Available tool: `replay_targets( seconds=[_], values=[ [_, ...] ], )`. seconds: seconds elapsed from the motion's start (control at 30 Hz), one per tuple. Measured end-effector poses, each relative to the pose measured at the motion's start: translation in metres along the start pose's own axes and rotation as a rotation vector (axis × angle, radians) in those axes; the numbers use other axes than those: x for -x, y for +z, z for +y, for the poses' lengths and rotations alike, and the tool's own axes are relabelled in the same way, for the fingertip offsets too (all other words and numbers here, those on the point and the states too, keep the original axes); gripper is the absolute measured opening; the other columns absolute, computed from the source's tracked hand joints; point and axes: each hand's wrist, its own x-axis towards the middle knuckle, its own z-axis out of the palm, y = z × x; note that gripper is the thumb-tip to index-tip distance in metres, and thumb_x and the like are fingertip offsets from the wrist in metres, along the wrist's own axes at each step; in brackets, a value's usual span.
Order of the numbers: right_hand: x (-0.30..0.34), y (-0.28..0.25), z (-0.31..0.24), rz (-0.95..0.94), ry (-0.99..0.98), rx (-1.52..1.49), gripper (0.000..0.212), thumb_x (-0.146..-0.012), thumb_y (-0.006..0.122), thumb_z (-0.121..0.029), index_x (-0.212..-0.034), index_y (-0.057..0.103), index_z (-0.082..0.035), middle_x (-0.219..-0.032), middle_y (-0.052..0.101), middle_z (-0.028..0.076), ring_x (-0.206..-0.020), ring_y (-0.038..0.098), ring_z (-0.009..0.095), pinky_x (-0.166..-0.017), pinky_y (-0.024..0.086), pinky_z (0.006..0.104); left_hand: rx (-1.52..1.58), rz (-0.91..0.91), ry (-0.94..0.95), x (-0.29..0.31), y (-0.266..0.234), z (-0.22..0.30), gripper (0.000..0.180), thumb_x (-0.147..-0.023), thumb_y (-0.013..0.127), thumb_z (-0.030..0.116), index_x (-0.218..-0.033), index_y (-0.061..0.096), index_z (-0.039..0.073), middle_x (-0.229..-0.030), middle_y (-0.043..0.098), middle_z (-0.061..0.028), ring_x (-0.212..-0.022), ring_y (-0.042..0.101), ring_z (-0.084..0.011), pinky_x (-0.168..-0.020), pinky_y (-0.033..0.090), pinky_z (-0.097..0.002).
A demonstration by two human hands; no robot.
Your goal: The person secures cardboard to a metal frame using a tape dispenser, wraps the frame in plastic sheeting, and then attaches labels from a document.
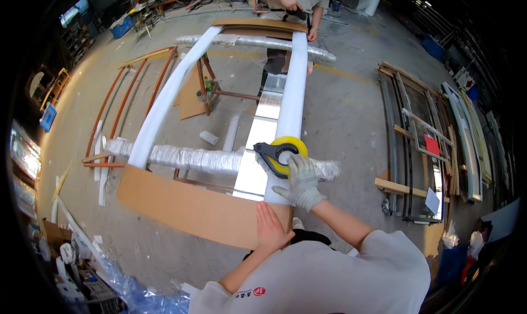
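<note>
My bare left hand [273, 229] lies flat, fingers stretched, on the near right corner of a brown cardboard strip [186, 204]. My right hand [305, 182], in a pale knit glove, is on a black tape dispenser [269, 152] with a yellow-rimmed roll. Its fingertips overlap the roll's core, and the thumb sticks out below the roll. The dispenser sits over the right white foam strip [291, 108] of a rectangular frame. A second white foam strip [175, 92] covers the left side, and cardboard [258, 23] covers the far end.
Two plastic-wrapped bars, a near one [192, 157] and a far one [258, 42], cross beneath the frame. A co-worker [299, 1] stands at the far end, one hand around a dark object. Rusty metal racks [112, 103] stand left; stacked frames [409, 133] lie right.
</note>
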Motion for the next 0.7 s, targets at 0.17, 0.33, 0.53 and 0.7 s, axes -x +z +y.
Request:
replay_targets(
  seconds=[0.17, 0.33, 0.53, 0.7],
  values=[
    [-0.064, 0.044, 0.002, -0.526, 0.05, 0.177, 0.06, -0.063, 0.067, -0.045, -0.1, 0.061, 0.002, -0.102, 0.059, 0.019, -0.105, 0.05, 0.03, -0.104, 0.019, 0.0441, -0.008, -0.033, -0.095, 0.002, -0.007, -0.002, 0.101, -0.058, 0.066, 0.038, -0.128, 0.017, -0.017, -0.137, 0.014, -0.0321, -0.131, 0.012, -0.0403, -0.107, 0.013, -0.042],
    [-0.036, -0.005, 0.074, -0.366, 0.361, -0.912, 0.053, -0.071, 0.064, -0.041, -0.103, 0.058, 0.0, -0.101, 0.061, 0.011, -0.094, 0.058, 0.023, -0.085, 0.044, 0.0315, -0.034, -0.022, -0.073, -0.007, -0.006, 0.009, 0.098, -0.056, 0.068, 0.033, -0.127, 0.02, -0.016, -0.136, 0.017, -0.0313, -0.13, 0.014, -0.0412, -0.107, 0.017, -0.0432],
    [0.015, -0.053, 0.095, -0.332, 0.488, -1.993, 0.07, -0.07, 0.063, -0.023, -0.129, 0.033, 0.001, -0.116, 0.052, 0.017, -0.099, 0.056, 0.029, -0.097, 0.036, 0.0395, -0.014, -0.029, -0.138, -0.001, -0.002, 0.005, 0.096, -0.057, 0.067, 0.03, -0.127, 0.021, -0.016, -0.136, 0.016, -0.0314, -0.13, 0.015, -0.0403, -0.107, 0.017, -0.0432],
    [0.039, -0.047, 0.073, -1.14, 0.485, -1.822, 0.06, -0.064, 0.07, -0.029, -0.111, 0.049, 0.001, -0.092, 0.059, 0.009, -0.085, 0.057, 0.017, -0.079, 0.045, 0.0271, -0.047, -0.081, -0.14, -0.004, -0.003, 0.006, 0.095, -0.06, 0.067, 0.035, -0.127, 0.022, -0.015, -0.138, 0.014, -0.0297, -0.131, 0.011, -0.0393, -0.107, 0.015, -0.042]
  ],
)
